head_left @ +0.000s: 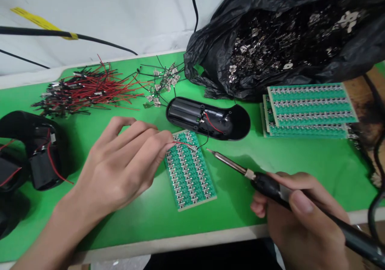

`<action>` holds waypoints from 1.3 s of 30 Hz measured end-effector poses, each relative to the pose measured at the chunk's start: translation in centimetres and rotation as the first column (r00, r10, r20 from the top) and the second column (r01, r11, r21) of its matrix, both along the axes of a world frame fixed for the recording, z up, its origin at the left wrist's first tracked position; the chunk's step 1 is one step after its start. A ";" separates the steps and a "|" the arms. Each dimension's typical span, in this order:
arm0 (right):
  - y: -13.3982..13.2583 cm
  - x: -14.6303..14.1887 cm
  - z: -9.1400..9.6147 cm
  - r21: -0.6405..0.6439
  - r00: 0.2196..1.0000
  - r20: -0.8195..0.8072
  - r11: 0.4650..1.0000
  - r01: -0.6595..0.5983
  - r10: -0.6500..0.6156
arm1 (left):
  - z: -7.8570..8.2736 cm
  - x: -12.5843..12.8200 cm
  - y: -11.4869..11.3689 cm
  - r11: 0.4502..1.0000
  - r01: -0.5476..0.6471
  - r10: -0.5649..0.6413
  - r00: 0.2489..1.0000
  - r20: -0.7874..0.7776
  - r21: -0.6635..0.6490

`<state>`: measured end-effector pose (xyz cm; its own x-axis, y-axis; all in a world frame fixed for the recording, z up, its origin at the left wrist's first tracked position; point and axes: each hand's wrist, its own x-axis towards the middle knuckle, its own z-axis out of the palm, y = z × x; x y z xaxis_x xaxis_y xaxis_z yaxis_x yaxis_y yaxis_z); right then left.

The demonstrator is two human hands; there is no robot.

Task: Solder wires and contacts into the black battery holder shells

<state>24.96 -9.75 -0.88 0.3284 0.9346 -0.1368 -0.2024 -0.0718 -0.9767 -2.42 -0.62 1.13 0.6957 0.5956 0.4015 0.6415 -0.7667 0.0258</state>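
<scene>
My left hand (120, 163) pinches a thin red wire (185, 144) at the top edge of a green circuit board panel (189, 171) lying on the green table. My right hand (300, 218) grips a black soldering iron (270, 185), its metal tip pointing up-left a little to the right of the wire's end, just off the panel. Behind the panel lies an open black plastic housing (210, 119) with a red and a black wire inside.
A pile of red and black wires (87, 89) lies at the back left, small metal contacts (162, 85) beside it. A black bag of metal parts (285, 37) fills the back right, stacked green panels (309, 109) in front of it. More black housings (33, 149) sit at the left edge.
</scene>
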 end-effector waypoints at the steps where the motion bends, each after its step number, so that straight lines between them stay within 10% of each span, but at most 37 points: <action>1: 0.2 -0.1 0.2 -0.009 1.000 -0.022 1.000 0.014 -0.015 | 0.0 0.0 0.0 1.000 -0.001 0.001 1.000 0.002 -0.001; 39: 0.7 -0.2 0.5 -0.049 0.997 -0.072 0.999 -0.015 0.011 | 0.1 0.2 -0.5 0.992 0.000 0.006 0.999 0.045 -0.128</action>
<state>24.80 -9.02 -0.33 0.3042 0.9302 -0.2054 -0.2705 -0.1224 -0.9549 -2.22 -1.14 1.22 0.6764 0.6466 0.3527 0.6400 -0.7530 0.1530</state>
